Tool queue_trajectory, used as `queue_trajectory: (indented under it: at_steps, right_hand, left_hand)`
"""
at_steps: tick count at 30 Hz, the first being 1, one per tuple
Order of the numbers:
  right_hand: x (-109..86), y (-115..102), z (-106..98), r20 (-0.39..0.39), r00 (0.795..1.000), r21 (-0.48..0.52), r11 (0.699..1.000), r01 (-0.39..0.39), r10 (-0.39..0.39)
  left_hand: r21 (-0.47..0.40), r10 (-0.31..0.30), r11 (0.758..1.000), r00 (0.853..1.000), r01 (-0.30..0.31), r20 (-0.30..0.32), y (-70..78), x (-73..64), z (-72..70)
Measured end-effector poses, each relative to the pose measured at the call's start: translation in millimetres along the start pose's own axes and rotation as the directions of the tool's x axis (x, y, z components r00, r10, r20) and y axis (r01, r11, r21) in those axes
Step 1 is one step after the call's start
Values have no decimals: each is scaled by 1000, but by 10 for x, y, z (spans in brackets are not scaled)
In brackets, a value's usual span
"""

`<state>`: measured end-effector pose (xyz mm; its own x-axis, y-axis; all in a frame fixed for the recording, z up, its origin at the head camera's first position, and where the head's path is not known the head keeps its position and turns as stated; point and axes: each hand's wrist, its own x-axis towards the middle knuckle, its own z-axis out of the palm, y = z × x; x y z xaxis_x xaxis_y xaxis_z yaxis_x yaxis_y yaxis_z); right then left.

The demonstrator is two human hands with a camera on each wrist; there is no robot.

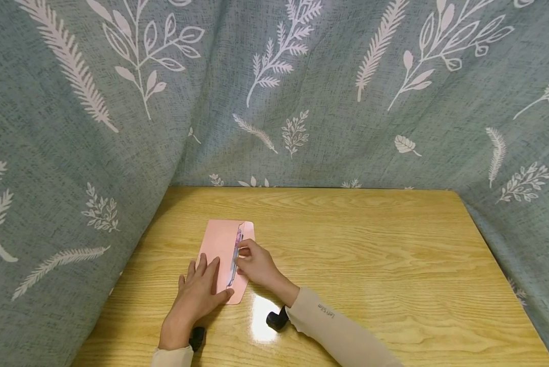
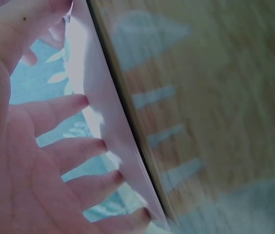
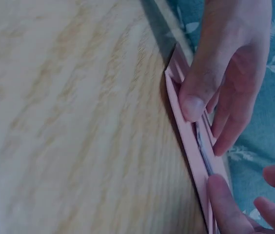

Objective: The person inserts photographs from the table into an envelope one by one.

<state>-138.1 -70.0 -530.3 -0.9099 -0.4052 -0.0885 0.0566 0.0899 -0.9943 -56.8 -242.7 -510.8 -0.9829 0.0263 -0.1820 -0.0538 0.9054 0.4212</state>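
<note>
A pink envelope [image 1: 220,234] lies on the table, its flap [image 1: 248,231] opened out to the right. Along the opening shows the edge of a colourful printed card [image 1: 233,267], mostly hidden inside. My left hand [image 1: 198,294] rests spread over the envelope, thumb by the near end of the opening. In the left wrist view its fingers [image 2: 91,148] reach the envelope. At the opening, my right hand [image 1: 258,265] touches the card with bent fingers. The right wrist view shows one fingertip [image 3: 218,185] against the card edge, with other fingers held apart from it.
A wooden table [image 1: 371,265] spreads out beneath, with bright glare near the right wrist. Grey-green leaf-patterned cloth [image 1: 325,127] hangs behind it and at both sides. A black wrist camera [image 1: 276,320] sits at the right wrist, another [image 1: 197,337] at the left.
</note>
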Motion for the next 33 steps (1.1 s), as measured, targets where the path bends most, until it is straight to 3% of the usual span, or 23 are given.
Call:
queue_trajectory:
  at_steps: [5, 13, 23, 33]
  right_hand:
    - [-16, 26, -18, 4, 999, -113, 993, 45, -45]
    - [-68, 72, -23, 9, 999, -91, 995, 48, -48]
    - [-58, 70, -75, 5, 1000, -157, 987, 20, -20]
    - [-10, 68, -105, -5, 999, -168, 985, 38, -39]
  left_hand:
    - [-16, 0, 1000, 1000, 0, 6, 11, 6, 8]
    - [-29, -15, 999, 999, 16, 37, 19, -17, 3]
    - [-31, -2, 1000, 999, 3, 32, 38, -15, -14]
    - [-14, 5, 1000, 1000, -5, 7, 34, -9, -6]
